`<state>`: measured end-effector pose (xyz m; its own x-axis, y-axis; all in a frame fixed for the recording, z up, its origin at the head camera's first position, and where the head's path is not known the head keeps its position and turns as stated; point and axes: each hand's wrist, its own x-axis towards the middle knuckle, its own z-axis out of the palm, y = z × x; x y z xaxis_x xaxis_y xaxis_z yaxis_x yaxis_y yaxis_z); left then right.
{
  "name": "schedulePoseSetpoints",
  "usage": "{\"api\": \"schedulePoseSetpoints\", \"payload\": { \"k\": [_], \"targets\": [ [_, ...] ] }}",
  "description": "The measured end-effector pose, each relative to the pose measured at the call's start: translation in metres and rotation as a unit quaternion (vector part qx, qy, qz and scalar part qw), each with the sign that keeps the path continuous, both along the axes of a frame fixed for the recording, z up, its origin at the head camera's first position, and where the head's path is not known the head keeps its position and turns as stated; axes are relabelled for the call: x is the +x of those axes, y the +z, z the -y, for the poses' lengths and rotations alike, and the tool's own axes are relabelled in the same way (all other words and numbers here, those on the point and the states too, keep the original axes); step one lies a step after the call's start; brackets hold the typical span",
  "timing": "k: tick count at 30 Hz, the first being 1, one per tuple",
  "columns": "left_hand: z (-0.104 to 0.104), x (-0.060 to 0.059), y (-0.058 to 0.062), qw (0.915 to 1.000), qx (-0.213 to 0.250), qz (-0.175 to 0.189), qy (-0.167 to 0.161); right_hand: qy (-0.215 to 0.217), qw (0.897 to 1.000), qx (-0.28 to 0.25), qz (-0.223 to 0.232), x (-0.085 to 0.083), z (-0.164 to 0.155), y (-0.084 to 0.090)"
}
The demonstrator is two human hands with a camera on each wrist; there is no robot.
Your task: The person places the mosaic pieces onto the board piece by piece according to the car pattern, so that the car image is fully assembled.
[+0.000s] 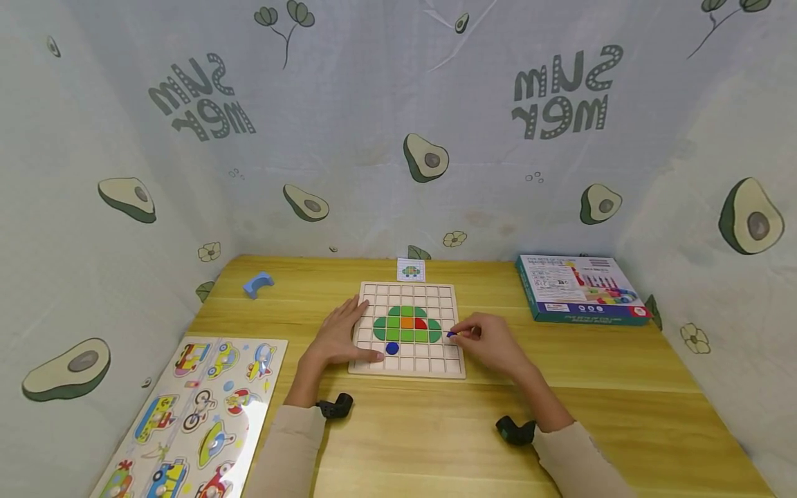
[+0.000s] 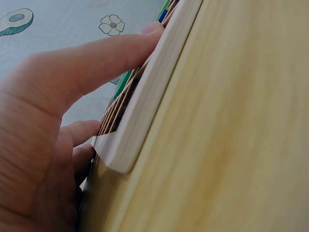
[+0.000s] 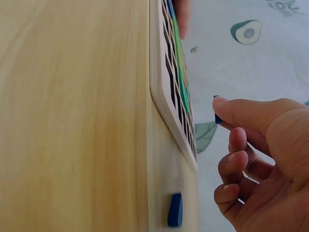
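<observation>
Left hand [image 1: 339, 337] lies flat on the board's [image 1: 407, 362] left edge, fingers straight, thumb along the front rim; pins it, holds nothing; blue disc [image 1: 391, 348] sits in a cell just right of that thumb; green mosaic [image 1: 407, 325] fills the middle; right hand [image 1: 492, 342] pinches a small blue tile [image 1: 451, 334] between thumb and forefinger, over the board's right side; tile looks light, stiff, smooth wood, probably slippery; best taken by opposite edges at the fingertips, as now; board thin and rigid, slides unless pressed.
</observation>
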<state>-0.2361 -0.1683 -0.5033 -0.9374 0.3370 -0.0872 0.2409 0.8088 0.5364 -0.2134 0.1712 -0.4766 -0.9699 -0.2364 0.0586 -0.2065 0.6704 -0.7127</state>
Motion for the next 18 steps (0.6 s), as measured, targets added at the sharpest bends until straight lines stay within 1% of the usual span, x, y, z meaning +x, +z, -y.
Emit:
{"api": "schedulePoseSetpoints", "payload": {
  "k": [4, 9, 13, 18],
  "targets": [
    [0.001, -0.001, -0.003, 1.0000, 0.001, 0.003, 0.002, 0.008, 1.000, 0.002, 0.000, 0.000, 0.012, 0.001],
    [0.000, -0.001, -0.002, 1.0000, 0.004, 0.004, 0.003, 0.023, 1.000, 0.000, -0.005, -0.001, 0.023, -0.002],
    [0.000, -0.001, -0.001, 0.9999, 0.005, 0.008, 0.005, 0.033, 0.999, -0.004, 0.002, -0.001, 0.032, -0.006],
    [0.000, -0.001, -0.001, 0.9999, 0.010, -0.001, 0.003, 0.045, 0.999, -0.018, 0.017, 0.000, 0.040, -0.010]
  ]
}}
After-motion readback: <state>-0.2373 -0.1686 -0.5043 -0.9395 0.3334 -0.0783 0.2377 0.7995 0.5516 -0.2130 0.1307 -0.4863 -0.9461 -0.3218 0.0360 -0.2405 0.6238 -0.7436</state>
